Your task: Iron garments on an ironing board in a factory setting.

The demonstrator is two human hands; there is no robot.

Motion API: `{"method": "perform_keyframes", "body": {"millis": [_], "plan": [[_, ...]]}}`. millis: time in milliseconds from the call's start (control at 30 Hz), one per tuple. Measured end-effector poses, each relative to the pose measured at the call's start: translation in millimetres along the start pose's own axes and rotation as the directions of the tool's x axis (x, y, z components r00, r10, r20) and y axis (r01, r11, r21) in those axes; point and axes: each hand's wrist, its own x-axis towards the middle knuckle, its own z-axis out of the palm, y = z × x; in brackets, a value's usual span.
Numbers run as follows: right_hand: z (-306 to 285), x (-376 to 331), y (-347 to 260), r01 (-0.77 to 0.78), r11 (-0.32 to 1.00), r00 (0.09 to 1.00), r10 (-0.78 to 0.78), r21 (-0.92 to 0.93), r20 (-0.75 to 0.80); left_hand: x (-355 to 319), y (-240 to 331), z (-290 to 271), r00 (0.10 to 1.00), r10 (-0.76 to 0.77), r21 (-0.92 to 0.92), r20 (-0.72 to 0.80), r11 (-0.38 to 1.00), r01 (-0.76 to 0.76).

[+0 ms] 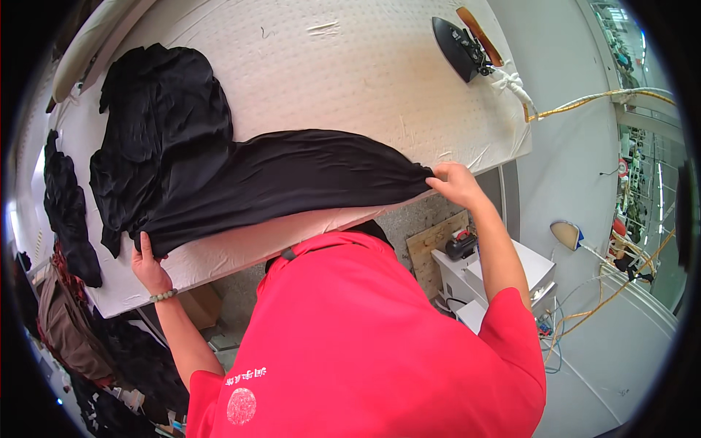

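A black garment [292, 171] lies on the white padded ironing table, with one long sleeve or leg stretched out to the right along the near edge. My right hand [456, 182] pinches the gathered end of that stretch at the table's edge. At the other end, my left hand [150, 269] grips the garment's lower edge, thumb on top and fingers hidden beneath the cloth. The rest of the garment is bunched and creased at the upper left. A black iron with a brown handle [467, 47] rests at the far right, away from both hands.
The ironing table [343, 80] has a padded arm board [95, 44] at its far left. Another black garment [69, 212] lies along the left edge. A cable [584, 98] runs from the iron rightward. White cabinets [511, 270] stand below right; clothes [73, 321] hang lower left.
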Motion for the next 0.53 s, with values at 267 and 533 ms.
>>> {"method": "perform_keyframes", "body": {"millis": [267, 533], "plan": [[11, 17, -29, -0.144, 0.989, 0.988, 0.142, 0.028, 0.065, 3, 46, 56, 0.998, -0.055, -0.169, -0.015, 0.984, 0.051], [-69, 131, -97, 0.055, -0.024, 0.984, 0.173, 0.998, -0.050, 253, 182, -21, 0.972, 0.216, -0.217, 0.096, 0.957, -0.192]]}}
